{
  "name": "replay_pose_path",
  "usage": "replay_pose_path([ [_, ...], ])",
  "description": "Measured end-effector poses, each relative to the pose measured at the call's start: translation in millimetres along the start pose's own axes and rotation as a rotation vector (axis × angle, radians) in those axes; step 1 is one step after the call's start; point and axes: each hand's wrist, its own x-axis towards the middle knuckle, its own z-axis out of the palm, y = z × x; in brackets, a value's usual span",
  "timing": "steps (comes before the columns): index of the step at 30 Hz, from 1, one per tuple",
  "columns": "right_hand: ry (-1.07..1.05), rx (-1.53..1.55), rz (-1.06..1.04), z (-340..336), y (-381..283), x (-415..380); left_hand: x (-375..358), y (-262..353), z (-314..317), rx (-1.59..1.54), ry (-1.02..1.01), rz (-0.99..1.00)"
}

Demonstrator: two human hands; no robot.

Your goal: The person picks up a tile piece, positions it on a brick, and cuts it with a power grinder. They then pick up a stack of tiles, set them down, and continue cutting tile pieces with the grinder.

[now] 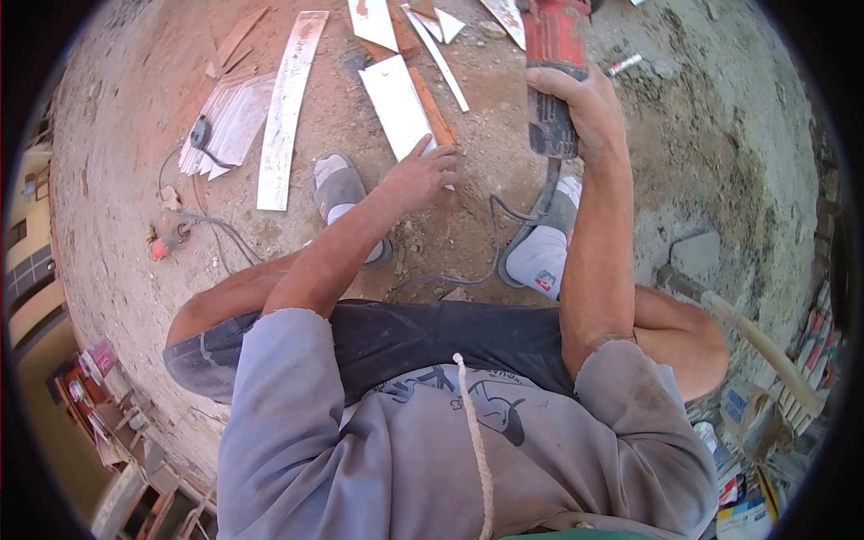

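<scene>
My right hand (598, 112) is wrapped around the black body of a red angle grinder (555, 45), held up at the upper right. The grinder's head runs past the top edge of the view. From its rear end a grey cord (545, 193) drops to the ground by my right foot. My left hand (418, 178) lies with fingers stretched over the near end of a white tile piece (394, 97). A reddish-brown edge (434, 112) shows along that tile's right side. How firmly the fingers press cannot be seen.
Left of centre lie a long white strip (292, 108) and a fanned stack of thin tiles (236, 117) with a dark round object on it. A small red tool (165, 243) sits farther left. At right are a long-handled hammer (756, 337), a marker (625, 65) and clutter.
</scene>
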Motion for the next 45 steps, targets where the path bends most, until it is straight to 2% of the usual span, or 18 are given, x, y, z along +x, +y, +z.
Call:
replay_pose_path([
  [2, 0.007, -0.007, -0.014, -2.4, 9.3, 7.0, -0.5, 3.9, -12.6, 0.023, 0.058, -0.046],
  [4, 0.009, -0.019, 0.002, -1.0, 4.1, 8.6, -1.6, 3.9, -22.7, -0.083, 0.279, -0.206],
  [5, 0.021, -0.037, 0.029, -0.9, 2.9, 7.1, -3.0, -1.8, -25.7, -0.083, 0.279, -0.212],
  [7, 0.021, -0.035, 0.036, -0.9, 5.4, 7.8, -1.6, -29.7, -29.4, -0.226, 0.429, -0.605],
  [8, 0.028, -0.029, 0.040, 0.0, 6.2, 9.7, -1.8, -46.0, -14.8, -0.217, 0.593, -0.778],
  [9, 0.026, -0.028, 0.029, 1.3, 7.2, 10.9, -1.0, -47.8, -18.2, -0.210, 0.602, -0.779],
  [11, 0.002, -0.038, 0.045, 3.2, 7.3, 11.5, 6.0, -46.1, -22.1, -0.450, 0.397, -1.251],
  [17, 0.017, 0.020, 0.056, 11.6, 9.6, 13.6, 46.4, -20.8, -24.6, -0.578, 0.364, -1.298],
  [19, 0.011, 0.040, 0.058, 11.8, 12.4, 17.0, 55.2, -17.9, -28.8, -0.555, 0.262, -1.424],
  [28, 0.007, 0.046, 0.041, 12.6, 15.7, 14.3, 76.1, -32.1, -38.5, -0.471, 0.142, -1.571],
  [40, 0.025, 0.086, 0.048, 7.4, 27.9, 23.2, 80.6, -33.9, -40.4, -0.433, 0.100, -1.575],
  [45, 0.026, 0.007, 0.030, 7.9, 32.0, 24.9, 81.0, -34.8, -39.7, -0.430, 0.093, -1.570],
])
